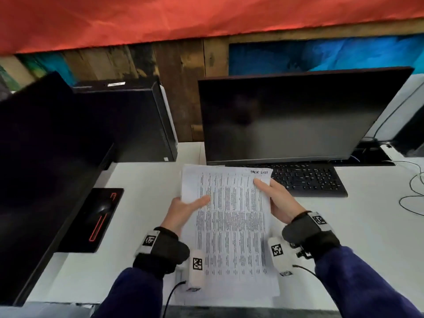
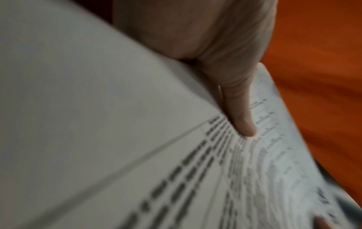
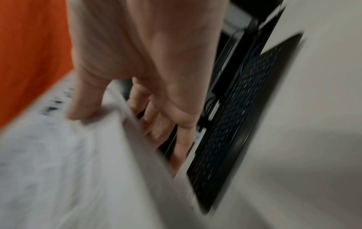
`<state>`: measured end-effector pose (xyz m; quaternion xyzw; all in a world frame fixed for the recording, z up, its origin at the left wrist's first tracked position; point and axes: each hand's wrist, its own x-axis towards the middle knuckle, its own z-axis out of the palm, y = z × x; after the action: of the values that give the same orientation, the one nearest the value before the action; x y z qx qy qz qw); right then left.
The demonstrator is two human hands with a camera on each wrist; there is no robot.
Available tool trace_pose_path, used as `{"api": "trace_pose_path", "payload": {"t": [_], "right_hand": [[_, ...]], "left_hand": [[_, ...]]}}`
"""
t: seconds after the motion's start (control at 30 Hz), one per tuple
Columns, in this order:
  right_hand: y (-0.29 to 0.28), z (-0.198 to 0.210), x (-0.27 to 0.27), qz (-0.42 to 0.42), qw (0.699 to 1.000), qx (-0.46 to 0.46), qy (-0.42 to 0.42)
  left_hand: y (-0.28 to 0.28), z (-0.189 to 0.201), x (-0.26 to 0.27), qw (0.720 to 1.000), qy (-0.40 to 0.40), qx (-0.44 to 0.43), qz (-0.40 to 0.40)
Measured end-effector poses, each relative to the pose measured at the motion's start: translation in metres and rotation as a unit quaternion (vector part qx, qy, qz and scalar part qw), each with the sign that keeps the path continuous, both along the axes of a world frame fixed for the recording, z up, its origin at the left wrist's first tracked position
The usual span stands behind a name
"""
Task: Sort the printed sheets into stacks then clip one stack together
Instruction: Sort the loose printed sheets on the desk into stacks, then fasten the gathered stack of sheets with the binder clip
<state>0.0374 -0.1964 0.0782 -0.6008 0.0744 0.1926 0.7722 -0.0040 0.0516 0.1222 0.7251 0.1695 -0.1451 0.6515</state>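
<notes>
A bundle of printed sheets (image 1: 231, 226), covered in table rows with handwriting at the top right corner, is held up over the white desk (image 1: 142, 180). My left hand (image 1: 183, 210) grips its left edge, thumb lying across the print (image 2: 243, 120), fingers hidden behind the paper. My right hand (image 1: 275, 200) pinches the right edge near the top, thumb on the front and fingers (image 3: 160, 117) behind the sheets (image 3: 68, 162). The left wrist view shows the sheets (image 2: 215, 178) bent, with a blank back (image 2: 78, 93) turned up. No clip is in view.
A black keyboard (image 1: 307, 180) and dark monitor (image 1: 291, 115) stand just beyond the sheets. Another dark monitor (image 1: 41, 171) fills the left, with a mouse (image 1: 101, 212) on a black pad and a computer tower (image 1: 137, 120) behind. Cables (image 1: 413, 191) loop at the far right.
</notes>
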Motion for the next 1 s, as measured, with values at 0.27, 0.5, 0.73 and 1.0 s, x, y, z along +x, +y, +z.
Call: {"api": "trace_pose_path", "payload": {"t": [0.27, 0.5, 0.73, 1.0], "right_hand": [[0.045, -0.067, -0.008, -0.112, 0.984, -0.049, 0.132], [0.052, -0.093, 0.003, -0.171, 0.967, -0.026, 0.187], [0.053, -0.106, 0.021, -0.148, 0.97, -0.044, 0.188], [0.057, -0.104, 0.029, -0.117, 0.935, -0.301, 0.142]], "left_hand": [[0.021, -0.106, 0.01, 0.986, 0.166, 0.004, -0.027], [0.031, -0.154, 0.035, 0.984, 0.161, 0.05, -0.056], [0.044, -0.167, 0.082, 0.995, 0.096, 0.036, 0.007], [0.046, -0.19, 0.1, 0.995, 0.017, 0.097, -0.004]]}}
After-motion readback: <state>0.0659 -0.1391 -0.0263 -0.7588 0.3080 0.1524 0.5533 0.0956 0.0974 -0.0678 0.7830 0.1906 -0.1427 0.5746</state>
